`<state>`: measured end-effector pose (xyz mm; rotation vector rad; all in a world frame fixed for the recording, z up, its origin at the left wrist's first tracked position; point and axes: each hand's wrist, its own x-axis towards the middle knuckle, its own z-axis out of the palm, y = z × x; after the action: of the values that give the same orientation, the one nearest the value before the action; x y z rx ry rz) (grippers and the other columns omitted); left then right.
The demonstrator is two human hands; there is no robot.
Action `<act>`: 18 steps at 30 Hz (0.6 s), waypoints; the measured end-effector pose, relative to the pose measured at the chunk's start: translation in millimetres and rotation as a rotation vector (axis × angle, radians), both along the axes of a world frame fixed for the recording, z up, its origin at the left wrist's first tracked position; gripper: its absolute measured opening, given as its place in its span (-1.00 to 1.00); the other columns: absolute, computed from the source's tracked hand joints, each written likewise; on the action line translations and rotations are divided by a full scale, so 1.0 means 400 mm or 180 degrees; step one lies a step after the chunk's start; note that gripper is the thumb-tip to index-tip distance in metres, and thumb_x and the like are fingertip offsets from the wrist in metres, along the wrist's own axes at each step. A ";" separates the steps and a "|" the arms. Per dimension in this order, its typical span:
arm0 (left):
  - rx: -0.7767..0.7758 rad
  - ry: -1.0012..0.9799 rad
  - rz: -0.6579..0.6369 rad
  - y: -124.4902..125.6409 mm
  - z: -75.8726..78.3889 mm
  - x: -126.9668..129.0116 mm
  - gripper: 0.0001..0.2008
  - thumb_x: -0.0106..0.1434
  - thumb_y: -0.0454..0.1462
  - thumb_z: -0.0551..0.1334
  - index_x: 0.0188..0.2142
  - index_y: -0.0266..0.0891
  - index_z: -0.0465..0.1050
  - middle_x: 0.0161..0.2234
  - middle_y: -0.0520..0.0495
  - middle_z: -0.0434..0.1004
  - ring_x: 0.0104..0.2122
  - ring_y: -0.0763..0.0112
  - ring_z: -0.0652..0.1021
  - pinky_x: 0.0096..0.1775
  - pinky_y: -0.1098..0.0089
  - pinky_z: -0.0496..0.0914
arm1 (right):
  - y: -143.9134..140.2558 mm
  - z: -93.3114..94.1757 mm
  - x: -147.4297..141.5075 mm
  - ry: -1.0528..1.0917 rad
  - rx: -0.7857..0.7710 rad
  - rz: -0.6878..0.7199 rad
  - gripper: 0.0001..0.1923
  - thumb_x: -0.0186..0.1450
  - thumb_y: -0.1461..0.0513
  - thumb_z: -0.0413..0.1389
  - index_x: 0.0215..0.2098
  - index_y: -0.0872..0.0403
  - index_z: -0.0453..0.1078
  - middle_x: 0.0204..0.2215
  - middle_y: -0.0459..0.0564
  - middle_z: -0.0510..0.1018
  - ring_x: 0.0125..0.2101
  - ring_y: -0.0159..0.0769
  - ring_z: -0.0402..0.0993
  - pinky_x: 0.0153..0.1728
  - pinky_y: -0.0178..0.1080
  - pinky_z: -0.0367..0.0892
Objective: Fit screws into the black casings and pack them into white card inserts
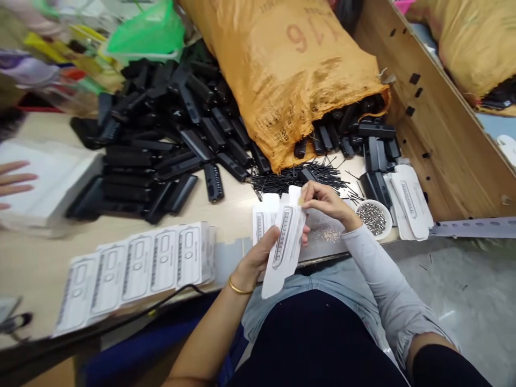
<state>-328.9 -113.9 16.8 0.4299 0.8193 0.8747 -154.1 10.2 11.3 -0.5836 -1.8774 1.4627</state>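
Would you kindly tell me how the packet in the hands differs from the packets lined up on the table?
The held packet is single, lifted and tilted in the left hand, the right hand at its top. The row of packets lies flat, overlapping, untouched. Both are white with a printed dark window.

Black plastic combs point(161, 145) spill beside an orange woven sack point(290, 80), near a small bowl of beads point(373, 216) and stacked printed cards point(137, 269).

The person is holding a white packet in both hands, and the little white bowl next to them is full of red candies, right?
Not quite. The head view shows the small white bowl holds tiny silvery-grey bits, not red candies. The left hand and right hand do hold the white packet.
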 end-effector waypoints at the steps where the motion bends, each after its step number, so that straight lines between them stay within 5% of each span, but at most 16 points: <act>1: -0.0035 -0.0133 0.0080 0.004 0.005 0.019 -0.14 -0.04 0.23 0.32 0.05 -0.35 0.34 -0.16 -0.29 0.47 -0.32 0.26 0.55 -0.27 0.34 0.49 | -0.006 0.002 0.015 0.0349 -0.0307 0.0077 -0.69 0.23 0.10 0.18 -0.46 0.09 0.18 -0.40 -0.06 0.42 -0.30 -0.31 0.34 -0.20 -0.20 0.27; 4: 0.0259 0.0093 0.0407 0.027 0.015 0.073 -0.01 -0.01 0.11 0.38 0.29 -0.12 -0.01 -0.28 -0.14 0.51 -0.51 0.36 0.54 -0.46 0.38 0.48 | -0.041 -0.003 0.036 0.0774 -0.0646 -0.0657 -0.74 0.23 0.10 0.19 -0.34 0.08 0.25 -0.30 -0.04 0.43 -0.23 -0.33 0.36 -0.16 -0.22 0.32; 7: 0.0530 0.0372 0.0574 0.050 0.025 0.112 -0.01 0.11 -0.05 0.37 0.34 0.06 -0.26 -0.19 -0.15 0.50 -0.46 0.32 0.58 -0.41 0.32 0.51 | -0.090 -0.021 0.035 0.0348 -0.0557 -0.1549 -0.74 0.28 0.07 0.13 -0.19 0.07 0.39 -0.08 0.03 0.36 -0.05 -0.31 0.32 -0.03 -0.23 0.28; 12: 0.0294 0.0468 0.0380 0.056 0.019 0.143 -0.20 0.15 -0.03 0.33 0.24 -0.11 -0.08 -0.21 -0.17 0.50 -0.51 0.33 0.56 -0.48 0.34 0.48 | -0.143 -0.060 0.030 0.0222 -0.0926 -0.1685 -0.67 0.37 0.04 0.02 -0.41 0.12 0.28 -0.35 -0.04 0.33 -0.31 -0.39 0.32 -0.25 -0.32 0.29; 16: 0.0434 0.0761 0.0529 0.054 -0.005 0.144 -0.03 0.18 -0.01 0.30 0.32 -0.01 -0.39 -0.27 -0.09 0.51 -0.55 0.37 0.53 -0.46 0.32 0.46 | -0.149 -0.066 0.030 0.0680 -0.1251 -0.1696 -0.70 0.30 0.07 0.12 -0.10 0.06 0.26 -0.24 -0.03 0.43 -0.23 -0.35 0.40 -0.19 -0.29 0.34; 18: 0.0490 0.1008 0.0419 0.050 -0.012 0.144 0.01 0.22 -0.01 0.26 0.34 -0.04 -0.51 -0.33 -0.07 0.50 -0.53 0.35 0.52 -0.44 0.31 0.44 | -0.144 -0.061 0.027 0.0895 -0.1506 -0.1540 -0.72 0.29 0.06 0.14 -0.20 0.08 0.27 -0.24 -0.02 0.46 -0.22 -0.35 0.41 -0.18 -0.28 0.34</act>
<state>-271.4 -93.7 11.9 0.6670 1.0839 1.0108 -143.3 -47.3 -13.1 -0.9226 -1.0745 1.5545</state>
